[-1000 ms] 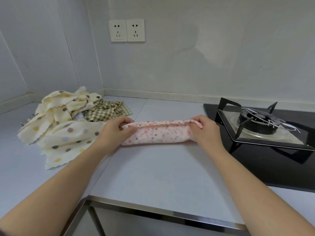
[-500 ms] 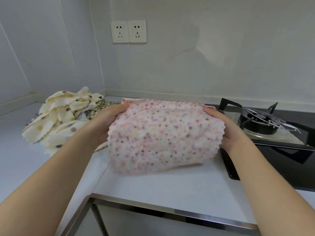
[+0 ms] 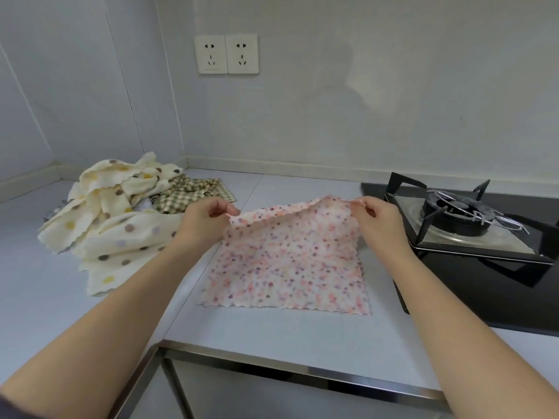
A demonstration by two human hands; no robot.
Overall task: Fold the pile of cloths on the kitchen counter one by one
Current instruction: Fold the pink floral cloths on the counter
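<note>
A pink cloth with small coloured dots (image 3: 287,264) lies spread on the grey counter (image 3: 272,337), its near edge flat and its far edge lifted. My left hand (image 3: 202,222) pinches the far left corner. My right hand (image 3: 378,222) pinches the far right corner. To the left lies the pile of cloths (image 3: 121,219): cream cloths with large dots, crumpled, and a green checked cloth (image 3: 193,192) behind them.
A black gas hob (image 3: 472,237) with a burner and pan support sits right of the cloth, its edge close to my right hand. Two wall sockets (image 3: 227,54) are on the back wall. The counter's metal front edge (image 3: 302,370) runs below.
The pink cloth was bunched on the counter, then lifted and shaken open in the air. Now it is laid flat, with both hands still holding its far corners.
</note>
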